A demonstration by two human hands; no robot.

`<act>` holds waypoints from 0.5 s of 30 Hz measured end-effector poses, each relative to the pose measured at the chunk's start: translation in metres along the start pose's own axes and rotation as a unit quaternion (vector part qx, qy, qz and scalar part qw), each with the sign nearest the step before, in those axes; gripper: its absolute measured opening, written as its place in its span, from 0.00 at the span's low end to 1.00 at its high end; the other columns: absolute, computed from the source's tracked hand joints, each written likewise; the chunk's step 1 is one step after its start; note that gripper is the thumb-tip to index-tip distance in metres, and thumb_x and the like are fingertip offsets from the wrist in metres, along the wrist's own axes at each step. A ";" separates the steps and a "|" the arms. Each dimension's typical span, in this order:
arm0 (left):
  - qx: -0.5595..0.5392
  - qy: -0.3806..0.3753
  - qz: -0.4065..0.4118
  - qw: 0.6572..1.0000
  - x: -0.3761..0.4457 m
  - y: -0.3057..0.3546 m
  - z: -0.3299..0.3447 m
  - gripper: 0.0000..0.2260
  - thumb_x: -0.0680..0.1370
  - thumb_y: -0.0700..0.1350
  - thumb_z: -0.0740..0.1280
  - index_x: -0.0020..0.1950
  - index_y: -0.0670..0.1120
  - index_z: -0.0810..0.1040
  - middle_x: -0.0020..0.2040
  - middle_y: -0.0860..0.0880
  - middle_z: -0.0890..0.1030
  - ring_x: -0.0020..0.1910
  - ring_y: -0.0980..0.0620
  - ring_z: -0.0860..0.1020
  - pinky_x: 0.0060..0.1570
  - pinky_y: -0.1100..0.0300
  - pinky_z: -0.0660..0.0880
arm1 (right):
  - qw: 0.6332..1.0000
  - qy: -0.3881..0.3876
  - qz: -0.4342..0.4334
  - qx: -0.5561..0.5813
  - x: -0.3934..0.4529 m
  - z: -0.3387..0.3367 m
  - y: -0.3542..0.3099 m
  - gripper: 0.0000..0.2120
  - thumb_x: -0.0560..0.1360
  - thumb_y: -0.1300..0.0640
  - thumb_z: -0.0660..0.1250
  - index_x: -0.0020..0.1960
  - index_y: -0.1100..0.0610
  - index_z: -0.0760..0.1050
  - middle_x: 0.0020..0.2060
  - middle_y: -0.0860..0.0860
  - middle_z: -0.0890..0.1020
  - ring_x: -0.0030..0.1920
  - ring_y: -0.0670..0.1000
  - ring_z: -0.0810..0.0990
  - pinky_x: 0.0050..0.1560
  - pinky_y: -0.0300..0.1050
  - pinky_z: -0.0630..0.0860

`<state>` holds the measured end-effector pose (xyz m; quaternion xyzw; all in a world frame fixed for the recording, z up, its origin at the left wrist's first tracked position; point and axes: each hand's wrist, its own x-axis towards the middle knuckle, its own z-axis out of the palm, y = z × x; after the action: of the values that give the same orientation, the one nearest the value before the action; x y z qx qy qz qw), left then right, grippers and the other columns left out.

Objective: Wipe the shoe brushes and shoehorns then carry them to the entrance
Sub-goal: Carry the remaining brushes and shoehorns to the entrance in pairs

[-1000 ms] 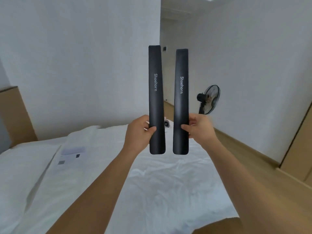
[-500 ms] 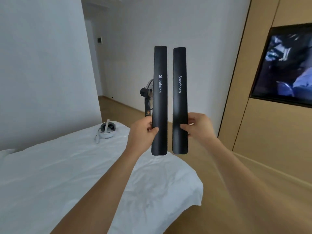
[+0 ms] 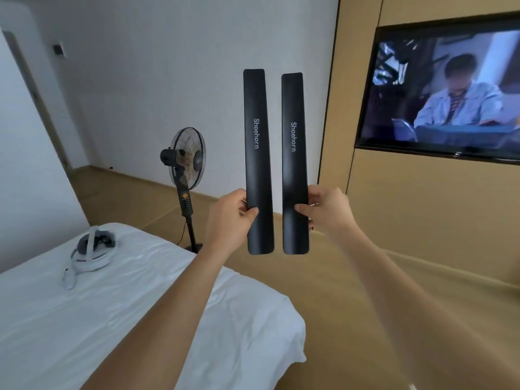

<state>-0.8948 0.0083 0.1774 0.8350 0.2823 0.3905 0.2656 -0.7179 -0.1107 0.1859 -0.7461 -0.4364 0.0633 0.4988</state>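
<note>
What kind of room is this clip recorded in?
Most likely a bedroom, at home or in a hotel: a bed with a white sheet, a wall-mounted flat-screen television set in tan wood panelling, and a black standing pedestal fan on the wooden floor.

Black shoehorns (image 3: 258, 161), white lettering; white bedsheet (image 3: 140, 319)

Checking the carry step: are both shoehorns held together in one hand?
No, the left hand grips one shoehorn and the right hand grips the other shoehorn, upright with a gap between them.
</note>
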 end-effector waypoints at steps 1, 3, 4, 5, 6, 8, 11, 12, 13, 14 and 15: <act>-0.003 -0.004 0.002 1.000 0.011 0.000 0.011 0.03 0.77 0.43 0.70 0.47 0.49 0.78 0.39 0.53 0.83 0.37 0.56 0.81 0.38 0.49 0.82 | 1.000 0.006 0.004 -0.002 0.010 -0.005 0.010 0.09 0.75 0.62 0.74 0.54 0.56 0.83 0.44 0.50 0.86 0.45 0.52 0.85 0.46 0.55 0.85; -0.003 -0.008 0.003 1.000 0.032 0.001 0.035 0.02 0.77 0.42 0.70 0.47 0.47 0.78 0.39 0.52 0.83 0.38 0.53 0.81 0.38 0.47 0.81 | 1.000 0.016 0.006 -0.004 0.031 -0.015 0.030 0.09 0.74 0.62 0.74 0.52 0.51 0.83 0.42 0.46 0.85 0.45 0.49 0.84 0.45 0.51 0.85; -0.001 -0.008 0.004 1.000 0.043 0.002 0.047 0.02 0.77 0.42 0.70 0.47 0.47 0.78 0.39 0.51 0.83 0.38 0.52 0.81 0.39 0.46 0.81 | 1.000 0.021 0.006 -0.003 0.041 -0.021 0.039 0.09 0.74 0.62 0.73 0.51 0.49 0.82 0.41 0.45 0.85 0.44 0.49 0.84 0.43 0.49 0.85; 0.003 -0.006 0.005 1.000 0.053 0.004 0.059 0.02 0.77 0.42 0.70 0.47 0.46 0.78 0.39 0.51 0.83 0.38 0.51 0.81 0.38 0.46 0.81 | 1.000 0.026 0.006 0.000 0.052 -0.027 0.048 0.10 0.74 0.63 0.73 0.49 0.48 0.81 0.41 0.45 0.84 0.44 0.50 0.85 0.40 0.48 0.85; 0.007 -0.004 0.007 1.000 0.064 0.007 0.072 0.02 0.77 0.43 0.69 0.47 0.47 0.78 0.39 0.51 0.83 0.38 0.51 0.81 0.38 0.47 0.80 | 1.000 0.030 0.004 0.004 0.064 -0.034 0.058 0.11 0.74 0.63 0.73 0.48 0.47 0.81 0.41 0.45 0.85 0.44 0.51 0.85 0.39 0.48 0.85; 0.015 0.003 0.011 1.000 0.086 0.013 0.099 0.02 0.77 0.44 0.69 0.47 0.47 0.78 0.40 0.52 0.83 0.37 0.52 0.81 0.39 0.48 0.80 | 0.999 0.035 0.000 0.010 0.087 -0.047 0.079 0.10 0.74 0.63 0.73 0.50 0.48 0.82 0.42 0.46 0.85 0.45 0.51 0.85 0.43 0.52 0.85; 0.010 0.019 0.002 1.000 0.116 0.026 0.139 0.03 0.77 0.44 0.69 0.45 0.47 0.77 0.39 0.52 0.83 0.38 0.51 0.81 0.39 0.48 0.80 | 0.999 0.032 -0.007 0.018 0.127 -0.068 0.109 0.09 0.74 0.63 0.73 0.52 0.52 0.83 0.43 0.48 0.86 0.47 0.52 0.85 0.48 0.57 0.84; 0.010 0.022 -0.003 1.000 0.126 0.031 0.152 0.03 0.77 0.44 0.69 0.45 0.47 0.77 0.39 0.52 0.83 0.38 0.51 0.81 0.39 0.48 0.80 | 0.999 0.029 -0.008 0.026 0.141 -0.076 0.118 0.09 0.74 0.63 0.73 0.51 0.51 0.83 0.43 0.48 0.86 0.47 0.53 0.85 0.49 0.57 0.84; 0.011 0.024 -0.009 1.000 0.137 0.037 0.164 0.03 0.77 0.44 0.69 0.45 0.47 0.77 0.39 0.52 0.83 0.39 0.50 0.81 0.39 0.48 0.80 | 0.999 0.024 -0.008 0.032 0.156 -0.084 0.126 0.09 0.74 0.63 0.73 0.49 0.50 0.82 0.43 0.48 0.85 0.47 0.53 0.85 0.49 0.56 0.84; 0.011 0.027 -0.017 0.999 0.147 0.041 0.176 0.03 0.77 0.44 0.69 0.46 0.47 0.77 0.39 0.52 0.83 0.39 0.50 0.81 0.39 0.48 0.80 | 0.999 0.016 -0.009 0.035 0.170 -0.092 0.134 0.10 0.75 0.63 0.73 0.49 0.49 0.81 0.43 0.47 0.85 0.48 0.53 0.85 0.48 0.55 0.84; 0.011 0.031 -0.024 0.999 0.158 0.045 0.187 0.02 0.77 0.44 0.69 0.46 0.47 0.77 0.39 0.52 0.83 0.40 0.51 0.82 0.39 0.47 0.81 | 0.999 0.006 -0.012 0.037 0.184 -0.099 0.143 0.11 0.75 0.63 0.73 0.49 0.48 0.80 0.44 0.47 0.85 0.48 0.53 0.85 0.47 0.53 0.85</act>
<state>-0.6480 0.0422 0.1833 0.8182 0.3146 0.4068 0.2572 -0.4694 -0.0647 0.1833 -0.7220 -0.4401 0.0693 0.5294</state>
